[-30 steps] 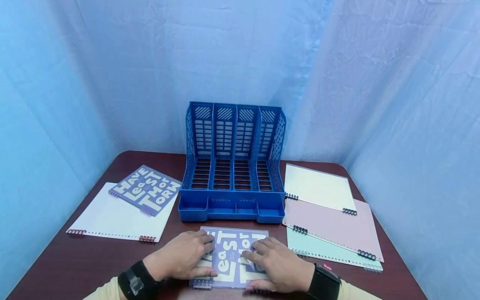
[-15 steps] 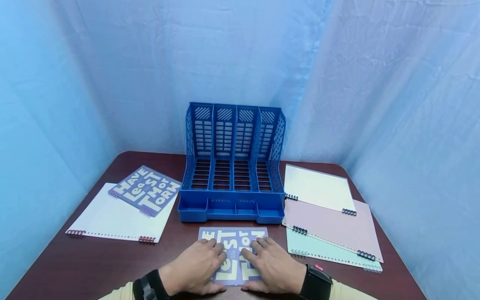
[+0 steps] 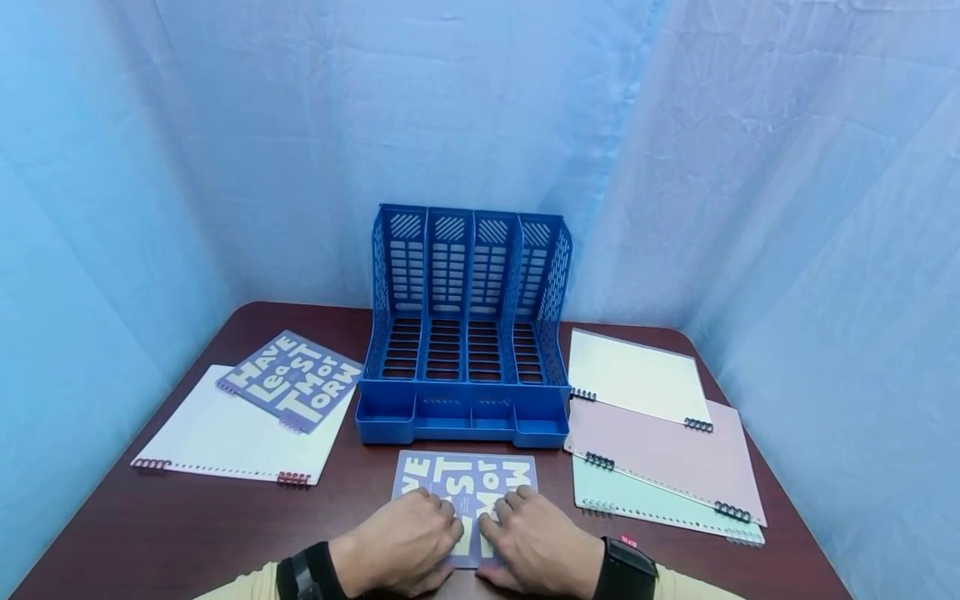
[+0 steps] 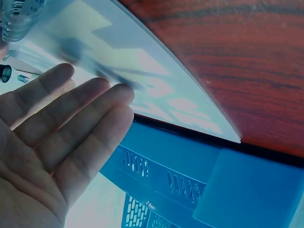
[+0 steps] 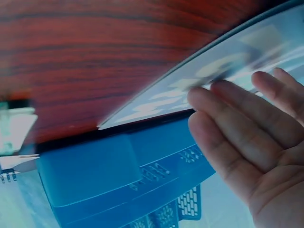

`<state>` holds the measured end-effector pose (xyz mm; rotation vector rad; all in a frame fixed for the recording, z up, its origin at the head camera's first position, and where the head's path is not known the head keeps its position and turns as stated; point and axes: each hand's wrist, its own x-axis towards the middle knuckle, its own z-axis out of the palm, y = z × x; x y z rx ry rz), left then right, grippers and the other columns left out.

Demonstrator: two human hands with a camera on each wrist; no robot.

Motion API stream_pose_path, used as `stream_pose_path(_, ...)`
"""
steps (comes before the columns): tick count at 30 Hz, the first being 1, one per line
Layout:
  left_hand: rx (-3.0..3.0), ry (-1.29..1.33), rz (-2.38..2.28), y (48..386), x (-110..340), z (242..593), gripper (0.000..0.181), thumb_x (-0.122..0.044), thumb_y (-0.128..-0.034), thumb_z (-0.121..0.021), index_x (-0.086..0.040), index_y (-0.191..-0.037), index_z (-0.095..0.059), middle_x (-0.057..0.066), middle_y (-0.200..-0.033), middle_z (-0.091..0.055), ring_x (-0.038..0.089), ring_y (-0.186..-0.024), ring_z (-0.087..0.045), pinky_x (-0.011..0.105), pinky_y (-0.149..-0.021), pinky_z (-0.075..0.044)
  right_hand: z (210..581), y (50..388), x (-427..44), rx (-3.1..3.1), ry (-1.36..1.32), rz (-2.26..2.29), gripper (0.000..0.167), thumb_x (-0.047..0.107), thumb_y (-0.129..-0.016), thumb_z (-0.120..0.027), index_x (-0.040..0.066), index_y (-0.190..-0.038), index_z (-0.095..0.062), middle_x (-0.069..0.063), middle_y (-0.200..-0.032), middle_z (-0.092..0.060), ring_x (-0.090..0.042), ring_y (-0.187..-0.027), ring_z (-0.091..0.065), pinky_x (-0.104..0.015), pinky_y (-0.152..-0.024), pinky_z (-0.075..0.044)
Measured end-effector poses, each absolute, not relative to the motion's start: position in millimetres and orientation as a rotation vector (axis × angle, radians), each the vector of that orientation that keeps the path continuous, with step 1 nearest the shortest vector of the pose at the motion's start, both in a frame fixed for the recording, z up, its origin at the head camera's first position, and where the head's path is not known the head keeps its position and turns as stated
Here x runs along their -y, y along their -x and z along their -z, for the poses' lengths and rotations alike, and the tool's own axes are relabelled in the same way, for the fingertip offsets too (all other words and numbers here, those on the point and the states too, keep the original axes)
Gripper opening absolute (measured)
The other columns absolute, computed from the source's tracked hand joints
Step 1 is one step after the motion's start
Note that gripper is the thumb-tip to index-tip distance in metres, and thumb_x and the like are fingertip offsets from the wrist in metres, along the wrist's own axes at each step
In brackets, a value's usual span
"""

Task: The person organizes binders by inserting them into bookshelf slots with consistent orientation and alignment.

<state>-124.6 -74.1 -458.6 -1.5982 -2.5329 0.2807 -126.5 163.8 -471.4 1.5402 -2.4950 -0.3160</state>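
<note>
A purple spiral notebook (image 3: 465,477) with large cream lettering lies flat in front of the blue file rack (image 3: 463,392). My left hand (image 3: 408,536) rests on its near left part, and my right hand (image 3: 536,542) on its near right part. The hands are close together, thumbs towards the near edge. In the left wrist view the fingers (image 4: 85,128) are fairly straight, with their tips at the cover. The right fingers (image 5: 232,137) look much the same in the right wrist view. The notebook's near edge is partly hidden by the hands.
At left, another purple notebook (image 3: 303,375) lies across a white notebook (image 3: 232,442) with red rings. To the right, a cream notebook (image 3: 637,371), a pink notebook (image 3: 667,446) and a mint notebook (image 3: 660,508) overlap. Light blue curtains (image 3: 480,100) surround the table (image 3: 150,542).
Both hands have drawn closer together and back towards the notebook's near edge, the left moving rightward. More of the far cover shows. The notebook has barely shifted.
</note>
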Motion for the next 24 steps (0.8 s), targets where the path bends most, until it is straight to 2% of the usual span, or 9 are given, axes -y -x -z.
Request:
stream_pose_path(4, 2.473, 1.593, -0.275, 123.2, 74.0, 460.4, 0.029, -0.048, -0.0950, -0.063, -0.021, -0.083, -0.064, -0.007, -0.070, -0.057, 0.004, -0.062, -0.053, 0.026, -0.060, -0.048, 471.3, 123.3, -160.5, 2.390, -1.576, 0.329, 0.040, 0.053, -0.101, -0.052, 0.019, -0.082, -0.062, 0.008, -0.066, -0.056, -0.009, -0.064, -0.057, -0.029, -0.063, -0.044)
stream_pose_path(11, 2.382, 1.570, -0.246, 122.3, 75.3, 461.6, 0.026, -0.041, -0.0942, -0.063, -0.020, -0.079, -0.060, -0.007, -0.066, -0.054, 0.006, -0.057, -0.052, 0.027, -0.055, -0.044, 474.2, 122.3, -157.7, 2.285, -1.592, 0.317, 0.029, 0.039, -0.094, -0.063, 0.019, -0.074, -0.059, 0.007, -0.059, -0.054, -0.008, -0.055, -0.054, -0.028, -0.057, -0.041)
stream_pose_path(14, 2.459, 1.590, -0.108, 127.4, 79.3, 458.6, 0.031, -0.046, -0.0988, -0.057, -0.021, -0.081, -0.062, -0.009, -0.066, -0.054, 0.005, -0.059, -0.052, 0.027, -0.056, -0.045, 472.4, 122.6, -158.1, 2.261, -1.604, 0.319, 0.024, 0.034, -0.093, -0.064, 0.019, -0.075, -0.058, 0.008, -0.060, -0.055, -0.007, -0.055, -0.054, -0.027, -0.056, -0.040)
stream_pose_path(16, 2.551, 1.607, 0.070, 133.3, 85.2, 455.2, 0.038, -0.054, -0.1009, -0.053, -0.021, -0.088, -0.067, -0.012, -0.070, -0.056, 0.002, -0.063, -0.054, 0.025, -0.058, -0.047, 469.6, 122.9, -159.2, 2.261, -1.615, 0.294, 0.021, 0.030, -0.093, -0.066, 0.019, -0.077, -0.059, 0.008, -0.063, -0.058, -0.006, -0.057, -0.056, -0.026, -0.056, -0.039)
stream_pose_path(19, 2.655, 1.602, 0.358, 143.8, 98.9, 449.8, 0.049, -0.065, -0.0985, -0.051, -0.022, -0.104, -0.073, -0.014, -0.085, -0.065, -0.001, -0.075, -0.059, 0.025, -0.064, -0.049, 464.7, 124.2, -162.9, 2.305, -1.622, 0.183, 0.020, 0.025, -0.091, -0.068, 0.019, -0.077, -0.057, 0.010, -0.063, -0.056, -0.004, -0.057, -0.053, -0.025, -0.056, -0.037)
stream_pose_path(24, 2.656, 1.559, 0.593, 158.2, 127.5, 448.6, 0.060, -0.066, -0.0880, -0.066, -0.022, -0.129, -0.070, -0.011, -0.119, -0.069, 0.005, -0.107, -0.063, 0.038, -0.089, -0.054, 458.7, 127.9, -172.3, 2.363, -1.613, -0.067, 0.019, 0.018, -0.088, -0.071, 0.020, -0.077, -0.055, 0.014, -0.063, -0.049, -0.001, -0.056, -0.047, -0.022, -0.057, -0.037)
